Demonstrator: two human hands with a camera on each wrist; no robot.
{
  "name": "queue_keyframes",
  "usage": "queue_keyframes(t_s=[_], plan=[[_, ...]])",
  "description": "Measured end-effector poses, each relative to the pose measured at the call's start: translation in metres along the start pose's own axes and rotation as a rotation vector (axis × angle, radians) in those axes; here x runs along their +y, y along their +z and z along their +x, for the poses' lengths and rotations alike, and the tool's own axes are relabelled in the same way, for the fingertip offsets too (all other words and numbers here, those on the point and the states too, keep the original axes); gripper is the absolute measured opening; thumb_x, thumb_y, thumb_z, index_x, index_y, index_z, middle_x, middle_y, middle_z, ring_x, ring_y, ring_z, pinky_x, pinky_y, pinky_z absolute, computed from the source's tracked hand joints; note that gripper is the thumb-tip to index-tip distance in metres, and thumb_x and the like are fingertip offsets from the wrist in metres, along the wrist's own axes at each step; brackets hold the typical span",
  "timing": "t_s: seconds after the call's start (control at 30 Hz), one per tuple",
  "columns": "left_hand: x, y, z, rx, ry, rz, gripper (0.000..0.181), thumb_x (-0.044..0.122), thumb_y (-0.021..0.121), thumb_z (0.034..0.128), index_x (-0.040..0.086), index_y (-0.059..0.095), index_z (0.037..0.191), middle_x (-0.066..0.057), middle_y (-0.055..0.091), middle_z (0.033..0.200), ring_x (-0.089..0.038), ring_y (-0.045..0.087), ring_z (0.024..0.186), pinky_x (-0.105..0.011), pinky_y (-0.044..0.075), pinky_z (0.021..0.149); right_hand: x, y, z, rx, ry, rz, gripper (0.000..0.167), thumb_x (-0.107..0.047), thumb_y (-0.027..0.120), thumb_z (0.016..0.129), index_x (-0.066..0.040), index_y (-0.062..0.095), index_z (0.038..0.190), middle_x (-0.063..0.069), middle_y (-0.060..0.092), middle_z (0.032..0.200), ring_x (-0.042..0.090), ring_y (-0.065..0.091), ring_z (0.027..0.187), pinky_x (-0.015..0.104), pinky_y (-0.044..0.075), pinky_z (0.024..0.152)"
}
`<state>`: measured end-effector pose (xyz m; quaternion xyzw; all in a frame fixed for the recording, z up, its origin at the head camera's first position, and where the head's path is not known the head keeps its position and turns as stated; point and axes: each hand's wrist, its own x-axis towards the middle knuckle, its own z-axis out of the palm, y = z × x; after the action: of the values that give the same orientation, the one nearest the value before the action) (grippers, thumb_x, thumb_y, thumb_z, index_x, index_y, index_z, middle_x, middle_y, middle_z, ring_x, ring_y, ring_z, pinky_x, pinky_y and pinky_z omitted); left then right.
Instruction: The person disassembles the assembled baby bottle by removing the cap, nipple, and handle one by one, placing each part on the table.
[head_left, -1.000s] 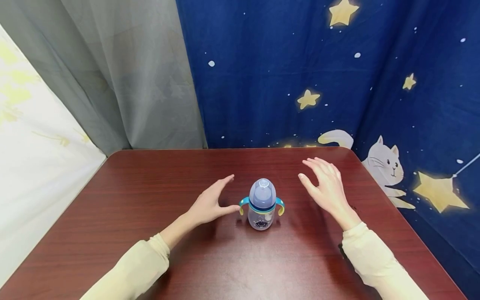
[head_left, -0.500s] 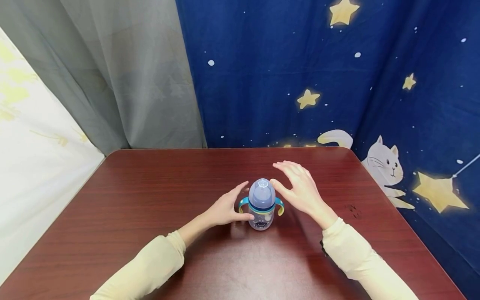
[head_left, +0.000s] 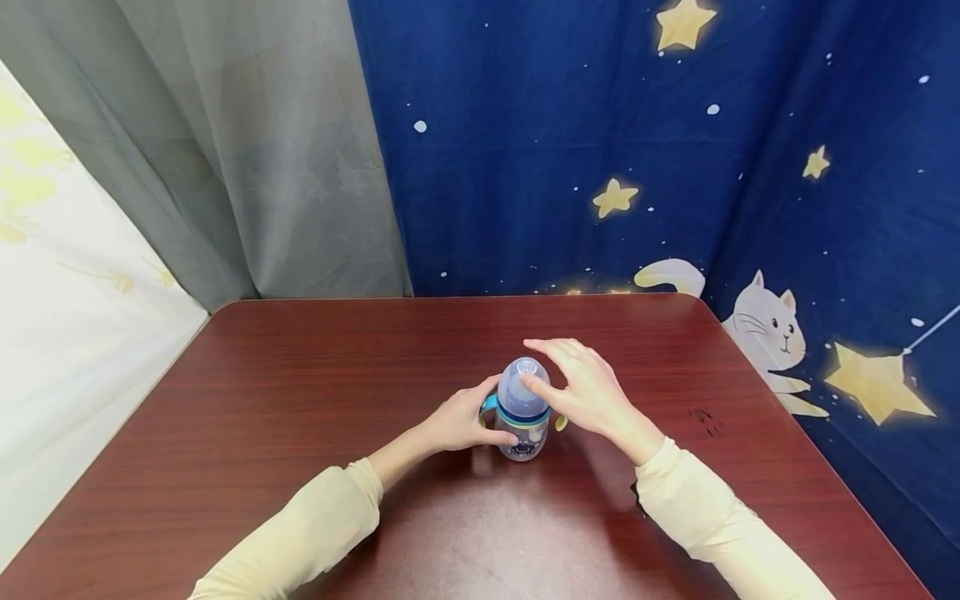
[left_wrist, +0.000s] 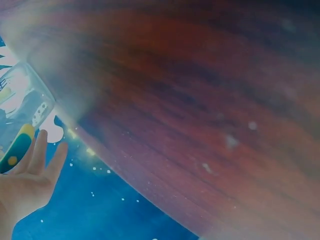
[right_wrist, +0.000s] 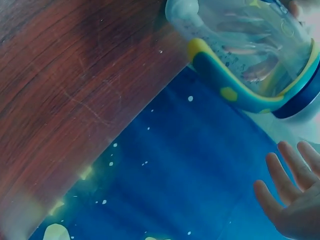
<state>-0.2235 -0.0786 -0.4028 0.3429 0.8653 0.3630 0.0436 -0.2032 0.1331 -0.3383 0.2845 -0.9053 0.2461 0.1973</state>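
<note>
Left-hand grip (head_left: 459, 422) half-closed about the bottle (head_left: 531, 433), fingers partly hidden, hold uncertain; right hand (head_left: 590, 393) empty, spread by the cap (head_left: 514, 400).

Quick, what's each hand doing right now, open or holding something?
Left hand: open around the bottle; touching or not can't be told.
Right hand: open at the bottle's cap, gripping nothing.

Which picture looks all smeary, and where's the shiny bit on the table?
Left wrist view: the smeariest, with the wood soft and hazy; head view: mostly clear, with a pale shine on the table in front of the bottle and dark shadows by the sleeves; right wrist view: crisper wood lines, but a hazy bottom left corner.
</note>
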Motion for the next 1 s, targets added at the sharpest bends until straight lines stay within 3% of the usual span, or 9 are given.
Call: queue_keyframes(t_s=[0.37, 0.57, 0.77, 1.0], plan=[[0.000, 0.001, 0.004, -0.017, 0.037, -0.041, 0.064, 0.043, 0.071, 0.0694, 0.014, 0.046, 0.120, 0.008, 0.057, 0.104, -0.003, 0.053, 0.091, -0.024, 0.043, 0.076, -0.008, 0.005, 0.002, -0.111, 0.035, 0.042, 0.067, -0.061, 0.061, 0.069, -0.024, 0.049, 0.123, -0.006, 0.057, 0.106, 0.009, 0.056, 0.078, 0.032, 0.044, 0.062], [0.001, 0.000, 0.002, 0.003, 0.048, 0.007, 0.062, 0.048, 0.070, 0.0676, 0.014, 0.050, 0.116, 0.009, 0.058, 0.100, -0.002, 0.053, 0.087, -0.024, 0.044, 0.073, -0.008, 0.003, 0.002, -0.137, 0.035, 0.117, 0.063, -0.058, 0.065, 0.067, -0.023, 0.051, 0.117, -0.009, 0.057, 0.099, 0.006, 0.055, 0.076, 0.024, 0.045, 0.059], [0.008, -0.006, -0.003, 0.028, 0.046, 0.062, 0.063, 0.050, 0.071, 0.0663, 0.015, 0.052, 0.116, 0.011, 0.058, 0.098, -0.002, 0.053, 0.086, -0.024, 0.044, 0.072, -0.008, -0.002, 0.000, -0.115, 0.054, 0.214, 0.060, -0.058, 0.065, 0.066, -0.025, 0.051, 0.114, -0.010, 0.057, 0.093, 0.005, 0.054, 0.076, 0.021, 0.046, 0.058], [0.018, -0.017, -0.008, 0.073, 0.064, 0.022, 0.067, 0.051, 0.071, 0.0643, 0.015, 0.052, 0.117, 0.012, 0.057, 0.100, -0.002, 0.052, 0.086, -0.024, 0.044, 0.073, -0.012, -0.014, -0.001, -0.061, 0.038, 0.259, 0.058, -0.056, 0.067, 0.066, -0.025, 0.052, 0.113, -0.011, 0.058, 0.092, 0.002, 0.053, 0.077, 0.024, 0.046, 0.062]])
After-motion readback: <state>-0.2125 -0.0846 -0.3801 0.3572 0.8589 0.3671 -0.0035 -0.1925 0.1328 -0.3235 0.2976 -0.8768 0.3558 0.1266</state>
